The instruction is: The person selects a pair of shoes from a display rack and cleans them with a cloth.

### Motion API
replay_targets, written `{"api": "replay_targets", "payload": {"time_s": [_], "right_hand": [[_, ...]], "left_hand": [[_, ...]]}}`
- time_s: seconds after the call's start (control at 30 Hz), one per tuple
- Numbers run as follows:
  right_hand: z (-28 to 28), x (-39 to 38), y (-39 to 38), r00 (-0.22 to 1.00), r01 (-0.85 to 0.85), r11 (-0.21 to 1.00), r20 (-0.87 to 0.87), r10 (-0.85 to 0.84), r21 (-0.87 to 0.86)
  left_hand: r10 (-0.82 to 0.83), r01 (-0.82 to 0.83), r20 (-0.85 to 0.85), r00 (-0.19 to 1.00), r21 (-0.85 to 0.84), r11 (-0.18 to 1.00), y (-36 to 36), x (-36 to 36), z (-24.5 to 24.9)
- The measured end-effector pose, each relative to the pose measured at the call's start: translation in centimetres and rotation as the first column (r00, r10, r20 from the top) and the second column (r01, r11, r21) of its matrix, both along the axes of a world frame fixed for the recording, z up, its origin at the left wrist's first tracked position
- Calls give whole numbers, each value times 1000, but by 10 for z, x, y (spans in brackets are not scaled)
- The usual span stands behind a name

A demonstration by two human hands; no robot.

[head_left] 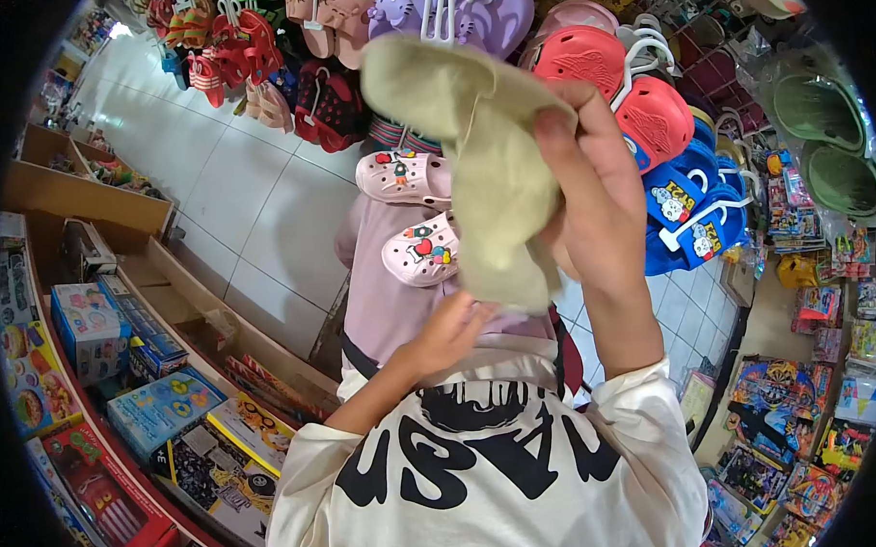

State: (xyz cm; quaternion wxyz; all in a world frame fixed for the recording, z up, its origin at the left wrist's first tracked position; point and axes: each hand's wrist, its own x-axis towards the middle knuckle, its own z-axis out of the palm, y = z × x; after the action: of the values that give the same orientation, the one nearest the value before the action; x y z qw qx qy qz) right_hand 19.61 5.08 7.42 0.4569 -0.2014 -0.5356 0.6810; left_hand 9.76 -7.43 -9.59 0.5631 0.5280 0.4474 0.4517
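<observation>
Raised in front of me, my right hand grips a soft-looking pale khaki item, thumb on the near face and fingers behind its right edge. The item has two smooth, rounded lobes that meet in a fold, and motion blurs it, so I cannot tell its kind. Close to its lower end is my left hand, its fingers smeared by motion. Just left of the item, two pale pink clogs with colourful charms are partly covered by it.
Red clogs and blue footwear hang on white hangers at right. Purple sandals and red sandals hang at the top. Boxed toys fill a low shelf at left. Packaged toys line the right side. Tiled floor lies between.
</observation>
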Motion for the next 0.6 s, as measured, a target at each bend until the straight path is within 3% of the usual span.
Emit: {"api": "replay_targets", "payload": {"time_s": [0.03, 0.07, 0.17, 0.23, 0.27, 0.3, 0.33, 0.37, 0.43, 0.47, 0.53, 0.57, 0.6], "right_hand": [[-3, -1, 7, 1000, -18, 999, -24, 19, 30], [-5, -3, 12, 981, 160, 966, 74, -178, 204], [-26, 21, 28, 758, 217, 757, 383, -529, 616], [-47, 39, 25, 742, 21, 818, 539, -398, 575], [-55, 44, 20, 718, -75, 837, 612, -332, 542], [-61, 46, 8, 674, -129, 985, 739, 2, 115], [-72, 47, 1, 572, -223, 974, 804, 161, -36], [-75, 46, -4, 447, -284, 942, 845, 294, -178], [-110, 51, -16, 373, -431, 902, 907, 196, -18], [-119, 53, -20, 315, -431, 902, 941, 124, 25], [-127, 51, -26, 195, -439, 892, 980, -28, 112], [-127, 49, -28, 213, -394, 906, 974, -76, 157], [-127, 48, -29, 227, -349, 915, 966, -125, 201]], "left_hand": [[100, -96, 73, 992, -65, 993, -5, -3, -13], [207, -189, 143, 968, -128, 974, -11, -5, -26], [195, -190, 9, 981, 272, 943, -21, -54, 12], [276, -271, -136, 951, 51, 961, -35, -90, 30], [242, -235, -130, 961, 66, 970, -38, -108, 41], [206, -197, -123, 971, 82, 977, -37, -126, 53], [170, -159, -117, 978, 97, 982, -34, -134, 58], [175, -169, -235, 956, 43, 985, -30, -135, 56], [157, -206, -460, 874, -60, 977, -20, -135, 49], [-22, -153, -670, 742, -200, 968, -12, -135, 53], [215, -157, -841, 497, 157, 975, -12, -119, 28], [348, -114, -865, 362, 329, 937, -11, -110, 20], [320, -98, -865, 386, 306, 947, -9, -102, 22]]}}
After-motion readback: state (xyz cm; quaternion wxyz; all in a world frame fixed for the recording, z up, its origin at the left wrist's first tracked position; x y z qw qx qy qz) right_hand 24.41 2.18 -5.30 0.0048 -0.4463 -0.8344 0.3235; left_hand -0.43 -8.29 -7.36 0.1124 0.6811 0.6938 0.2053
